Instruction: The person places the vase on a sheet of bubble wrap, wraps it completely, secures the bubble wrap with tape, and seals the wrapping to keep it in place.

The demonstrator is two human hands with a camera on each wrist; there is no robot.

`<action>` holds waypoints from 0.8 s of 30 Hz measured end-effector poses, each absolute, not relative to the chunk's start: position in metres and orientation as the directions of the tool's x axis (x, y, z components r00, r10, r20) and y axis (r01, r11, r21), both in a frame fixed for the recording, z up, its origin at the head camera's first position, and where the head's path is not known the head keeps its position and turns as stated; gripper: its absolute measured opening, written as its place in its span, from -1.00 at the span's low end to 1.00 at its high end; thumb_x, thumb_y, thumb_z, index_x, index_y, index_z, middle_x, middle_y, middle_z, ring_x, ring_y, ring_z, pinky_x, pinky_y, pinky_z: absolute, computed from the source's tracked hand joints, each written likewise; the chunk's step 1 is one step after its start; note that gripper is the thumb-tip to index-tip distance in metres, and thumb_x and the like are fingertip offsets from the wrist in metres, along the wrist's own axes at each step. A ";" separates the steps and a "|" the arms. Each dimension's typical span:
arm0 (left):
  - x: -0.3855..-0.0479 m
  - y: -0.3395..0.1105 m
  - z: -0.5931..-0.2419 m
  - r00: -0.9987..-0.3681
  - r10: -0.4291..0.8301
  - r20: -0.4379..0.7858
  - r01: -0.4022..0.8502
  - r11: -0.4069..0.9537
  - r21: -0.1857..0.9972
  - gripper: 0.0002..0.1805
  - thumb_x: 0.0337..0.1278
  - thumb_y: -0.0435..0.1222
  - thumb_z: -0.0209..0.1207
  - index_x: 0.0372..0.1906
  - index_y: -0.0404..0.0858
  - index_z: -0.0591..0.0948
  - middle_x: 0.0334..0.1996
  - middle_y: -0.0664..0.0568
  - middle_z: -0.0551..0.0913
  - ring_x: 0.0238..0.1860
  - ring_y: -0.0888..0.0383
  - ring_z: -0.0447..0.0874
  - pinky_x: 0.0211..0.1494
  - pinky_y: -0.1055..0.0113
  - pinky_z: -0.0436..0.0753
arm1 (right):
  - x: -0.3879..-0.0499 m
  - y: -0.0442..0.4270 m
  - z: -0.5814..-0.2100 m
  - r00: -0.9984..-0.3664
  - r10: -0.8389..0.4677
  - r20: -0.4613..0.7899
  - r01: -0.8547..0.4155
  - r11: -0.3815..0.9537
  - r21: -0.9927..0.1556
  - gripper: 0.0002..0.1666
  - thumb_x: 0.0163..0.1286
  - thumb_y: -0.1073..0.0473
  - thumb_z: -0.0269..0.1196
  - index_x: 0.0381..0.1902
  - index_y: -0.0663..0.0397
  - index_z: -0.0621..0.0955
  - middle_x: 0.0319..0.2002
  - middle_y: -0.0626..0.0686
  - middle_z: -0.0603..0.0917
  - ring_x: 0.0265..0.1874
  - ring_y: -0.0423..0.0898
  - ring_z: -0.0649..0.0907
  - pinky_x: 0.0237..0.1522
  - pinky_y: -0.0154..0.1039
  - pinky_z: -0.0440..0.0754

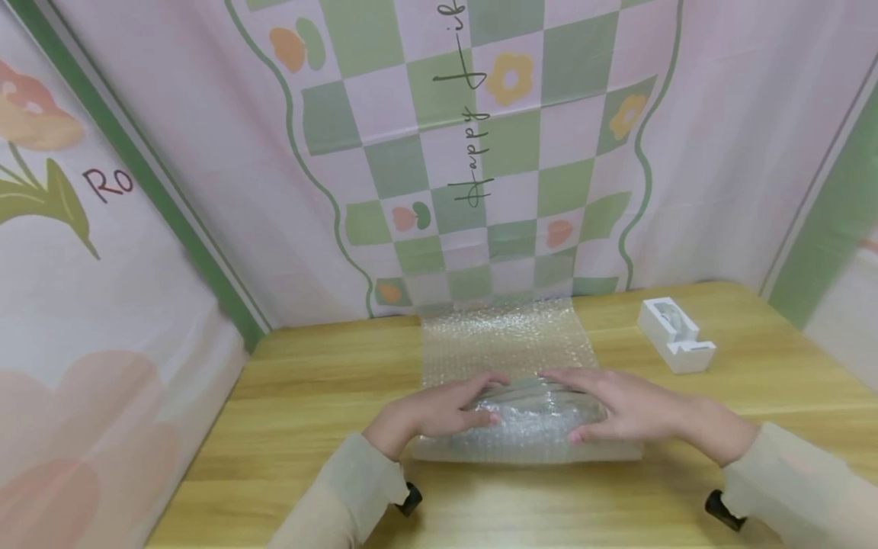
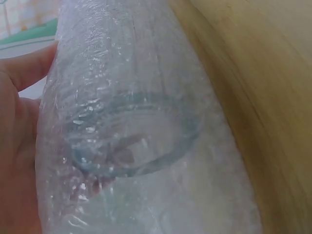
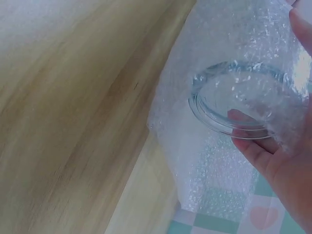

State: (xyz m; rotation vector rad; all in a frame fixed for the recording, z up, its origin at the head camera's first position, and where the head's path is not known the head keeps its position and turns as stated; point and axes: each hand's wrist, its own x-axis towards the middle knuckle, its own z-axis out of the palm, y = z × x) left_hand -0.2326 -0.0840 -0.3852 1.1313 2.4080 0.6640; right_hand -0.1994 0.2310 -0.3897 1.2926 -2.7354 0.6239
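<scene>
A clear glass vessel (image 1: 538, 393) with a round rim (image 3: 214, 127) lies on its side, partly rolled in bubble wrap (image 1: 511, 351). From the left end, my left hand (image 1: 439, 412) grips the wrapped vessel, thumb on the near side and fingers over the top. My right hand (image 1: 634, 404) holds the other end, its fingertips at the glass rim in the right wrist view. Through the plastic, a ring of glass (image 2: 170, 158) shows in the left wrist view. The vessel's exact shape is blurred by the wrap.
Bubble wrap stretches away from the roll to the back edge of the wooden table (image 1: 315, 381). At the back right stands a white tape dispenser (image 1: 675, 339) with a roll in it. A printed curtain (image 1: 507, 152) hangs behind the table.
</scene>
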 end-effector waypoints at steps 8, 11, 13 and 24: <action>-0.233 -0.084 -0.387 -0.607 0.777 -0.169 0.570 0.573 0.589 -0.34 0.60 0.11 -0.13 0.60 -0.04 0.14 0.54 -0.08 0.27 0.47 -0.06 0.30 0.49 0.03 0.34 | -0.205 0.232 -0.389 -0.651 -0.735 0.187 -0.739 0.558 -0.378 0.02 0.32 -0.26 0.37 0.52 0.22 0.34 0.37 0.31 0.48 0.23 0.34 0.56 0.17 0.33 0.55; -0.234 -0.083 -0.388 -0.606 0.779 -0.160 0.570 0.566 0.595 -0.35 0.63 0.09 -0.20 0.62 -0.08 0.13 0.57 -0.06 0.21 0.51 -0.05 0.23 0.53 0.04 0.27 | -0.209 0.233 -0.389 -0.652 -0.739 0.168 -0.727 0.547 -0.416 -0.01 0.35 -0.21 0.36 0.54 0.19 0.32 0.40 0.29 0.45 0.25 0.33 0.55 0.19 0.34 0.53; -0.235 -0.083 -0.389 -0.607 0.782 -0.144 0.579 0.559 0.593 -0.36 0.65 0.07 -0.23 0.61 -0.11 0.14 0.57 -0.06 0.21 0.52 -0.04 0.21 0.54 0.05 0.26 | -0.211 0.233 -0.388 -0.655 -0.739 0.156 -0.717 0.543 -0.437 -0.03 0.38 -0.19 0.35 0.54 0.19 0.30 0.42 0.29 0.44 0.26 0.34 0.54 0.21 0.34 0.51; -0.236 -0.083 -0.391 -0.599 0.794 -0.108 0.610 0.539 0.581 -0.35 0.65 0.07 -0.26 0.63 -0.13 0.14 0.58 -0.04 0.20 0.56 0.03 0.13 0.58 0.12 0.16 | -0.211 0.232 -0.385 -0.654 -0.747 0.119 -0.704 0.544 -0.456 -0.08 0.44 -0.17 0.30 0.52 0.26 0.31 0.42 0.28 0.44 0.25 0.33 0.55 0.21 0.34 0.51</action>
